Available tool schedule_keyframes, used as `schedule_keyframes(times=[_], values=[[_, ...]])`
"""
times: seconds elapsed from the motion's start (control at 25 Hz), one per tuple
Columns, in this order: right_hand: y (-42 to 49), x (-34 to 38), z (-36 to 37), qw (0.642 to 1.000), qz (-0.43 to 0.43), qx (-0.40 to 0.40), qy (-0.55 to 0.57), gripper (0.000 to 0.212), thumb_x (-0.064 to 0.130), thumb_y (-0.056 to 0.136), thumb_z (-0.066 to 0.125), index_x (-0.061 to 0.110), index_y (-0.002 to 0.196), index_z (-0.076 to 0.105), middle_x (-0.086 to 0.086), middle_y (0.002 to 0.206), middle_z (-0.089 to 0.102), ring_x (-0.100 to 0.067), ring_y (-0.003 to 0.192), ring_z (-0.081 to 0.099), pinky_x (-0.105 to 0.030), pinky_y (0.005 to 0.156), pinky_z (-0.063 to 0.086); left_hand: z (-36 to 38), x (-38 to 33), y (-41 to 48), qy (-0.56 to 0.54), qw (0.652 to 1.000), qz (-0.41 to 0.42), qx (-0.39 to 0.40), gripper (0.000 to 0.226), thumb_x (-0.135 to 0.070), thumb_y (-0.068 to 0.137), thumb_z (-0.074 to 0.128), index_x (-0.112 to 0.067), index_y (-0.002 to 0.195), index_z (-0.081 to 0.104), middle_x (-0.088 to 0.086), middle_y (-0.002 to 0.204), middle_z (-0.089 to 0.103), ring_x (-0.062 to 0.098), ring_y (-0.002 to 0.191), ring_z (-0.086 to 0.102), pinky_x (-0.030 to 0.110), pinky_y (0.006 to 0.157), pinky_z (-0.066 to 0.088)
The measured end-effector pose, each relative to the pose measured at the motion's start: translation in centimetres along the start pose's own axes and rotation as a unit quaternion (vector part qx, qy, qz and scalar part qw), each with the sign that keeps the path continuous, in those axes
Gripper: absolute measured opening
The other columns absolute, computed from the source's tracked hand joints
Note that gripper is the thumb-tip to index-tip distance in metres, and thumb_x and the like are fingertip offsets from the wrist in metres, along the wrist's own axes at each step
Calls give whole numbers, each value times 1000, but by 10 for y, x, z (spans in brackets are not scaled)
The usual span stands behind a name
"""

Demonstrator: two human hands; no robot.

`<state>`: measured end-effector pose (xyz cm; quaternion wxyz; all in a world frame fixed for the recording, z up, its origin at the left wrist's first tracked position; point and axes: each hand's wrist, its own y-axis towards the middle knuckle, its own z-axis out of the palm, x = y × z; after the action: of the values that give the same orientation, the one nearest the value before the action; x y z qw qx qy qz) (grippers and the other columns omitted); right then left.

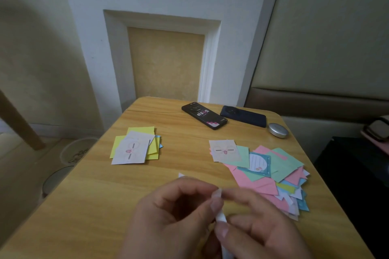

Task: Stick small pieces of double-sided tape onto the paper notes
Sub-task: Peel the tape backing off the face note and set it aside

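Well, a light brown wooden table [90, 206] holds everything. On the left side of the table sits a small pile of yellow paper notes [119, 146], and a white note with a funny pink-mouthed face [130, 151] lies on top of it.

At the near edge of the table, the left hand [168, 216] has its fingers curled in. Its thumb and a finger pinch a thin white strip of tape [220, 216]. The strip stands up and down between the two hands, over the table.

At the far edge of the table lies a black phone with a round camera [204, 115], face down. Just right of it lies a dark blue phone [243, 116], also face down.

The right hand [259, 225] is curled too and pinches the same strip from the other side. Both hands look blurry.

On the right side of the table is a big messy pile of pink, green and blue paper notes [273, 172], with another face note [224, 150] on its left end. At the far right corner of the table rests a small silver oval case [278, 130].
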<state>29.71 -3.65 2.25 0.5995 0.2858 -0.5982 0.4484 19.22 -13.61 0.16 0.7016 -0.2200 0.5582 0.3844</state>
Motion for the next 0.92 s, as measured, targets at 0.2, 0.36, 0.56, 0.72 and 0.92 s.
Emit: schedule_keyframes(times=[0.2, 0.36, 0.56, 0.72, 0.92], values=[[4, -2, -8, 1000, -19, 24, 0, 56, 54, 41, 89, 27, 89, 80, -22, 70, 72, -25, 60, 68, -23, 59, 51, -1, 7, 5, -3, 999, 36, 26, 60, -28, 39, 99, -16, 94, 81, 19, 73, 70, 22, 56, 63, 23, 56, 53], [8, -3, -14, 1000, -22, 20, -6, 66, 63, 31, 90, 24, 84, 79, -22, 68, 72, -25, 57, 67, -26, 58, 52, -1, 11, 9, 5, 996, 61, 67, 52, -45, 45, 97, -7, 76, 81, 12, 74, 68, 22, 53, 61, 24, 56, 51], [9, -1, -16, 999, -28, 33, 30, 40, 35, 44, 84, 18, 80, 77, -25, 66, 70, -26, 54, 66, -24, 53, 52, 4, 13, 7, 3, 996, 78, 50, 57, -54, 43, 95, -6, 69, 80, 9, 84, 70, 24, 52, 60, 25, 57, 52], [8, 1, -15, 998, -30, 49, 23, 31, 31, 50, 84, 23, 79, 78, -20, 67, 72, -22, 55, 69, -19, 53, 50, 5, 12, 6, 12, 995, 87, 38, 56, -56, 44, 94, -8, 67, 80, 9, 82, 71, 23, 60, 66, 25, 59, 53], [4, -3, -5, 997, -68, -2, -45, 17, 42, 71, 85, 26, 78, 81, -14, 72, 75, -25, 67, 74, -22, 61, 54, 9, 7, 2, 39, 993, 110, 0, 39, -48, 47, 92, -15, 64, 80, 7, 70, 70, 17, 55, 63, 23, 55, 52]])
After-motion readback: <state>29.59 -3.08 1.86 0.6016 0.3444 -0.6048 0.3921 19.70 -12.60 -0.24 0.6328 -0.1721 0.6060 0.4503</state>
